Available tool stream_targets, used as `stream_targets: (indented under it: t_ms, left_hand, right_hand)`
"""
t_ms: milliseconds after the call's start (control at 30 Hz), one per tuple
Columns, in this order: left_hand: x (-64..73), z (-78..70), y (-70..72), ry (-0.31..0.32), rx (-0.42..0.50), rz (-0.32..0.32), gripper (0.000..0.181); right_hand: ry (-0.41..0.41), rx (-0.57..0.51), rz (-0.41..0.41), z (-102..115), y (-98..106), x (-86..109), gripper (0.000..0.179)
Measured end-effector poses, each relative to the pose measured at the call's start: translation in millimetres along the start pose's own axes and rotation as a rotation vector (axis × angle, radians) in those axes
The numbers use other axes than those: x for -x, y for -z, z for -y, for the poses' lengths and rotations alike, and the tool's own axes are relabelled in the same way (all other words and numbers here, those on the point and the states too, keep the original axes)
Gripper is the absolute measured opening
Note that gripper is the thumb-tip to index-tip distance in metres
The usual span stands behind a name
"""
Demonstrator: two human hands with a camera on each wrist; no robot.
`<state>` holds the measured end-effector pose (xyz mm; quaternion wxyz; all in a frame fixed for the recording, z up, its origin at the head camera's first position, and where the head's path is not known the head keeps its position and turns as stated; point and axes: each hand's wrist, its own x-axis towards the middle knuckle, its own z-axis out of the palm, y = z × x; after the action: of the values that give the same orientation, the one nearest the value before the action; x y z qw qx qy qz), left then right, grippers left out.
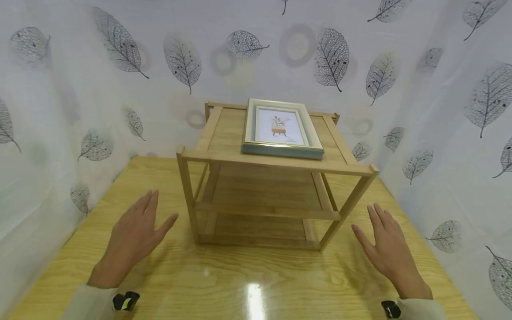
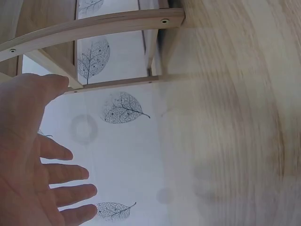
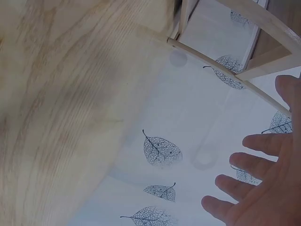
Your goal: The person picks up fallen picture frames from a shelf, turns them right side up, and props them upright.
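Note:
A three-tier wooden shelf rack point(image 1: 276, 167) stands on the table in the middle of the head view. On its top board lies a picture frame point(image 1: 282, 150) with a pale rim, showing a potted plant print. My left hand point(image 1: 134, 231) is held to the left of the rack, fingers straight and thumb apart, holding nothing. To the right of the rack is my right hand point(image 1: 386, 244), also with straight fingers and nothing in it. Both wrist views show each palm, the left palm point(image 2: 21, 155) and the right palm point(image 3: 275, 183), facing the rack's side with a gap between.
The wood-grain table point(image 1: 224, 289) extends around the rack on the left, right and front. A white curtain point(image 1: 256, 75) with leaf prints hangs behind and along both sides. Dark straps point(image 1: 126, 301) show at both wrists.

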<state>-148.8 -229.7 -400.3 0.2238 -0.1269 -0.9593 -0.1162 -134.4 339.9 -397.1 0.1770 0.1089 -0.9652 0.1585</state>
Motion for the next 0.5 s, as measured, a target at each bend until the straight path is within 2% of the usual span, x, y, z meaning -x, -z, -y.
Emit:
stream_targets:
  t_ms: [67, 133, 167, 233, 300, 367, 500]
  left_hand:
    - [-0.4, 0.7, 0.2, -0.030, -0.014, -0.053, 0.082]
    - [-0.7, 0.9, 1.4, -0.032, -0.022, -0.086, 0.080]
    - [-1.1, 0.8, 2.7, -0.018, -0.017, -0.083, 0.079]
    - [-2.1, 0.5, 6.0, 0.019, 0.006, -0.062, 0.079]
    - [-3.1, -0.9, 10.6, 0.082, 0.045, -0.002, 0.079]
    - [-4.7, -1.8, 15.6, 0.120, 0.079, 0.038, 0.079]
    - [-10.0, -4.5, 27.6, 0.166, 0.154, 0.056, 0.076]
  right_hand:
    - [0.011, -0.004, -0.006, 0, 0, -0.6, 0.072]
    - [0.023, -0.009, -0.017, 0, 1, -1.4, 0.071]
    - [0.027, -0.014, -0.021, 0, 1, -1.7, 0.071]
    - [0.028, -0.024, -0.024, 1, 2, -2.4, 0.070]
    - [0.019, -0.037, -0.018, 2, 4, -3.3, 0.069]
    - [0.003, -0.058, -0.009, 2, 6, -5.0, 0.069]
    - [-0.010, -0.100, -0.025, 3, 16, -11.5, 0.066]
